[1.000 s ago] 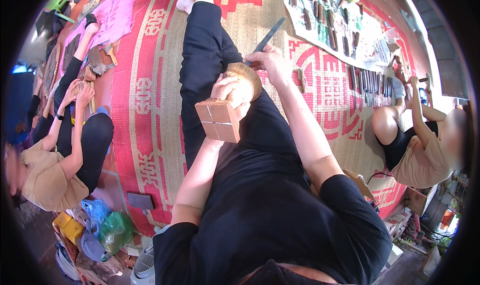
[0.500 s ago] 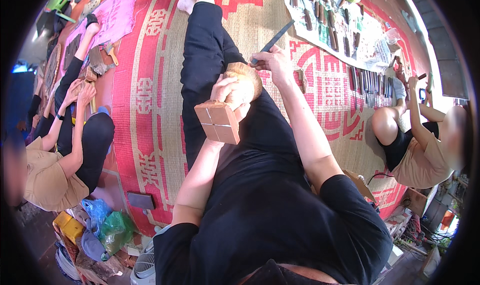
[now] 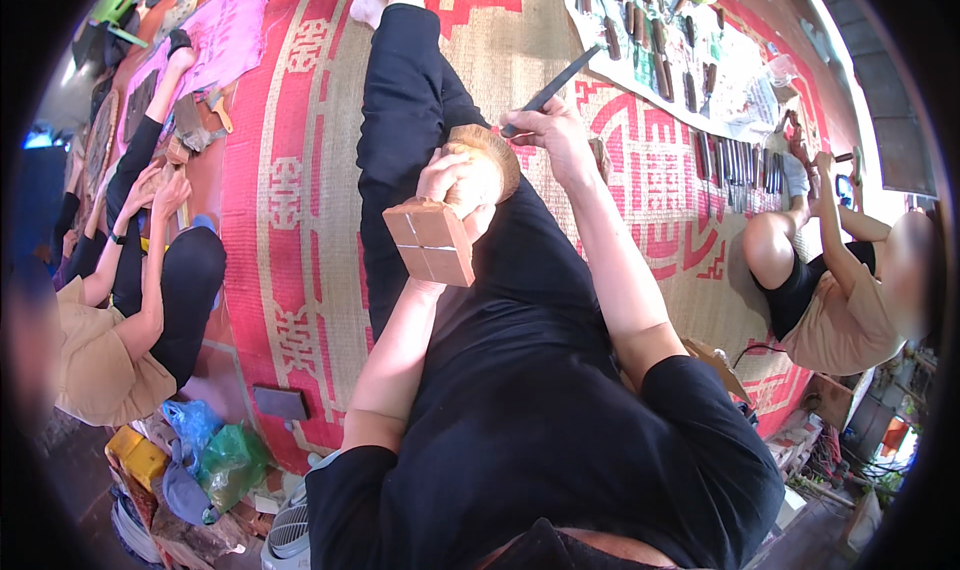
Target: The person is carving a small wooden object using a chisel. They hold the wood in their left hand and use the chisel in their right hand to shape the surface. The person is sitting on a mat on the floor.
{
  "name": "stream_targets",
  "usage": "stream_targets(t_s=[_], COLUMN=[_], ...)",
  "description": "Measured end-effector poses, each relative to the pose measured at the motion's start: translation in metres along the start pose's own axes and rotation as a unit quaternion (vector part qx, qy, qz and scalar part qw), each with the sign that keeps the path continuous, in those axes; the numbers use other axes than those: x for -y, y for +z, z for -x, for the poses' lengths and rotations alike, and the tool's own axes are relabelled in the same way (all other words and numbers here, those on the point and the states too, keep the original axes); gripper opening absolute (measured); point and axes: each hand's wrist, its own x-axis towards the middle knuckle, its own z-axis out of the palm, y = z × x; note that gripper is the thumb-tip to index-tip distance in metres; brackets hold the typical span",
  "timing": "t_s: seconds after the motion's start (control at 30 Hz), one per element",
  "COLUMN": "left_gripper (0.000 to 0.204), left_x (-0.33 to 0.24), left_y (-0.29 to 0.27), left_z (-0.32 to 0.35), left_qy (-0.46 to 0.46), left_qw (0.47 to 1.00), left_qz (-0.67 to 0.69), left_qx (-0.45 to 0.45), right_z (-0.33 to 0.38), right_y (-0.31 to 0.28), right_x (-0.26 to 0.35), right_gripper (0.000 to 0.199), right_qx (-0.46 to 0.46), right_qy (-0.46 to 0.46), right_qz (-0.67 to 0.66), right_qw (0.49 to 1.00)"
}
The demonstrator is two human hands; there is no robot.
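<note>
A wooden carving rests over my lap, with a rounded, pale brown end and a square block base marked by a white cross. My left hand is wrapped round its middle, between block and rounded end. On the other side, my right hand pinches a long, flat, dark file-like tool. Its near end lies close beside the rounded wood; whether they touch I cannot tell. The far end points up and to the right.
A red and straw patterned mat lies beneath me. Several wooden-handled tools sit on a pale sheet at far right, beside a row of dark tools. Co-workers sit left and right. Plastic bags lie at lower left.
The dark tool has swung slightly, its far end moving right and a little down. The carving and my left hand appear a touch further left in the picture, their grip unchanged.
</note>
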Motion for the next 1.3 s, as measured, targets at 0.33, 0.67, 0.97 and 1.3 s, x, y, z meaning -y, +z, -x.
stream_targets(t_s=[0.33,0.67,0.97,1.3], left_gripper=[0.025,0.035,0.038,0.04], left_x=[-0.003,-0.008,-0.002,0.016], left_y=[-0.004,-0.002,-0.002,0.005], left_z=[-0.002,-0.004,-0.001,0.005], left_qy=[0.028,-0.02,-0.017,0.02], left_qw=[0.998,1.0,1.0,0.999], left_qz=[-0.061,-0.018,0.0,-0.016], left_qx=[0.013,0.006,-0.008,-0.031], right_z=[-0.006,0.023,0.029,0.024], right_y=[-0.007,0.01,0.0,0.005], right_x=[-0.011,-0.013,-0.016,-0.03], right_gripper=[0.009,0.018,0.014,0.009], right_qx=[-0.033,0.011,-0.013,-0.036], right_qy=[-0.011,0.007,0.0,0.018], right_qz=[0.001,-0.021,-0.078,-0.106], right_qw=[0.999,1.0,0.997,0.994])
